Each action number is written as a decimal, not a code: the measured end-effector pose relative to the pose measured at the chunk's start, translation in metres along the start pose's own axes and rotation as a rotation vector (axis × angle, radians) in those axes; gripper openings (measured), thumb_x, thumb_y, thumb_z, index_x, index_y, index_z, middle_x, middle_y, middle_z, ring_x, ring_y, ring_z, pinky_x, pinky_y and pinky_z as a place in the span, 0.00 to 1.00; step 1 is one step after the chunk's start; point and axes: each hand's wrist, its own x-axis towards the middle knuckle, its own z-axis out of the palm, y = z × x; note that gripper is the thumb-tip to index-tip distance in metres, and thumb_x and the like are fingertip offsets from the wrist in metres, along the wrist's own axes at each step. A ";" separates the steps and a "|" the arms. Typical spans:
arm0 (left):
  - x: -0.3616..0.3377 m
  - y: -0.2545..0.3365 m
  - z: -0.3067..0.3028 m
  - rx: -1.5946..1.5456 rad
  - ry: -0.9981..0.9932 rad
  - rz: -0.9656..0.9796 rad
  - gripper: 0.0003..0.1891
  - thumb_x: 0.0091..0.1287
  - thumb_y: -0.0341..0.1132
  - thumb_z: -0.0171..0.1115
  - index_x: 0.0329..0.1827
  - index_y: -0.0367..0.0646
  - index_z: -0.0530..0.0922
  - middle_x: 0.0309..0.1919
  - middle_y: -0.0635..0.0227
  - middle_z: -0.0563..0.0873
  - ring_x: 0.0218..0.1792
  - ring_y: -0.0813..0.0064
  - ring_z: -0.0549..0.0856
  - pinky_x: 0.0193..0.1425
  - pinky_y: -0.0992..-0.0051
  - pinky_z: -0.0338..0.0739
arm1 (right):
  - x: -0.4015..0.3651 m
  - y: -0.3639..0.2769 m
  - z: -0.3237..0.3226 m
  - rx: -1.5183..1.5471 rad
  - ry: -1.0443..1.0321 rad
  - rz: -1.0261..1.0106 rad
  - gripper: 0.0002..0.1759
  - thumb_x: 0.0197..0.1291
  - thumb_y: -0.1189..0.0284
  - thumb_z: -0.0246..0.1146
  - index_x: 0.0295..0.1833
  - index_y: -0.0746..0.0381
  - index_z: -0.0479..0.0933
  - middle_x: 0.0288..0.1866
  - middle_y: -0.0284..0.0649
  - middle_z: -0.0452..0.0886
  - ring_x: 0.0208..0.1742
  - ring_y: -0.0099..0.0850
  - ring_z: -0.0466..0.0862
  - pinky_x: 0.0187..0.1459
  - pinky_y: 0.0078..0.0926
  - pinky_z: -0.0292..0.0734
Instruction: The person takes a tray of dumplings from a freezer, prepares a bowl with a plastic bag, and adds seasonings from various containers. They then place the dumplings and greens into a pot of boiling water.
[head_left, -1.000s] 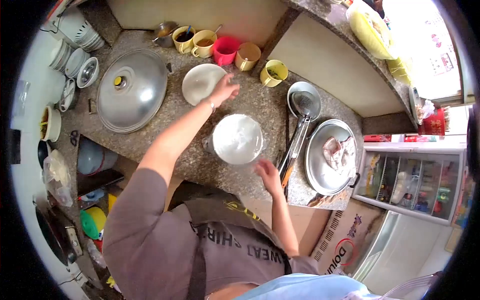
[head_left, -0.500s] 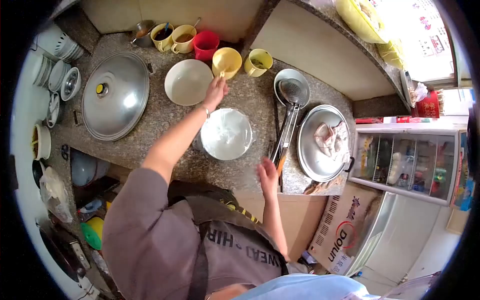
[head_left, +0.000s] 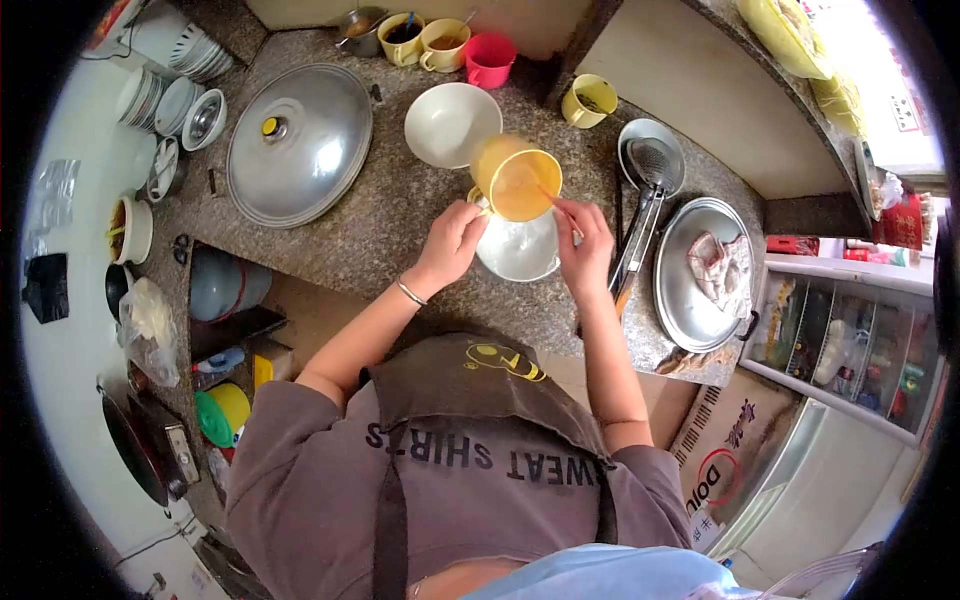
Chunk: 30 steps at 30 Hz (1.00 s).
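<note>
My left hand is closed around the handle of a yellow mug, tilted with its mouth toward me. Pinched in my right hand is the thin handle of a spoon, whose other end reaches into the mug; its tip is hidden. Directly below is a white bowl lined with clear plastic, partly covered by the mug. Another white bowl, larger and bare inside, stands just behind on the stone counter.
A large domed lid lies to the left. Mugs, including a red one, line the back wall, with a yellow mug farther right. Strainers and a lidded pan with a cloth occupy the right side.
My left hand has lifted the yellow mug off the counter and brought it toward me over the lined bowl. My right hand has moved up and taken the spoon. The view has shifted.
</note>
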 end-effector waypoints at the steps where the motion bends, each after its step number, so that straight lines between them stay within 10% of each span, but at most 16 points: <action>1: -0.002 0.004 -0.007 0.037 -0.012 0.033 0.06 0.66 0.30 0.54 0.39 0.36 0.72 0.29 0.56 0.74 0.31 0.58 0.76 0.36 0.66 0.70 | 0.001 -0.007 -0.009 -0.023 -0.048 -0.045 0.11 0.55 0.78 0.62 0.45 0.61 0.78 0.34 0.44 0.77 0.35 0.41 0.80 0.35 0.32 0.76; 8: -0.009 0.012 -0.021 0.102 -0.063 0.117 0.07 0.66 0.32 0.53 0.38 0.36 0.72 0.28 0.57 0.74 0.31 0.57 0.76 0.36 0.65 0.71 | -0.027 0.015 0.000 0.145 -0.176 0.004 0.08 0.60 0.76 0.58 0.45 0.64 0.78 0.33 0.41 0.79 0.31 0.34 0.80 0.34 0.27 0.75; 10: -0.011 0.013 -0.019 0.099 -0.080 0.118 0.07 0.66 0.32 0.53 0.38 0.36 0.72 0.28 0.57 0.74 0.31 0.57 0.76 0.36 0.65 0.70 | -0.040 0.024 0.008 0.599 -0.079 0.410 0.11 0.65 0.72 0.56 0.43 0.69 0.78 0.30 0.36 0.79 0.29 0.25 0.77 0.33 0.22 0.73; 18: -0.019 -0.001 -0.008 -0.044 -0.064 -0.035 0.08 0.67 0.33 0.52 0.38 0.35 0.72 0.27 0.59 0.74 0.28 0.64 0.75 0.33 0.69 0.70 | -0.048 0.037 -0.011 1.027 0.088 0.622 0.15 0.67 0.66 0.55 0.45 0.69 0.76 0.31 0.34 0.78 0.30 0.19 0.74 0.34 0.17 0.70; 24: -0.034 -0.040 -0.021 0.021 0.000 -0.191 0.10 0.68 0.35 0.52 0.44 0.37 0.74 0.26 0.59 0.76 0.25 0.68 0.76 0.31 0.72 0.70 | -0.044 0.038 -0.046 0.617 -0.002 0.519 0.13 0.66 0.70 0.54 0.43 0.68 0.78 0.30 0.35 0.79 0.29 0.22 0.76 0.33 0.20 0.72; 26: -0.035 -0.036 -0.028 0.116 0.013 -0.139 0.10 0.67 0.35 0.52 0.43 0.37 0.74 0.25 0.58 0.76 0.25 0.65 0.77 0.31 0.70 0.70 | -0.042 0.037 -0.049 -0.126 -0.005 0.191 0.11 0.66 0.71 0.54 0.43 0.67 0.79 0.31 0.37 0.80 0.29 0.23 0.77 0.33 0.22 0.74; 30: -0.032 -0.017 -0.031 0.168 -0.051 -0.155 0.09 0.67 0.35 0.53 0.40 0.37 0.74 0.26 0.56 0.75 0.27 0.59 0.77 0.32 0.66 0.70 | -0.039 0.020 -0.046 0.202 0.023 0.286 0.10 0.65 0.73 0.55 0.42 0.68 0.78 0.37 0.37 0.82 0.30 0.19 0.76 0.34 0.16 0.72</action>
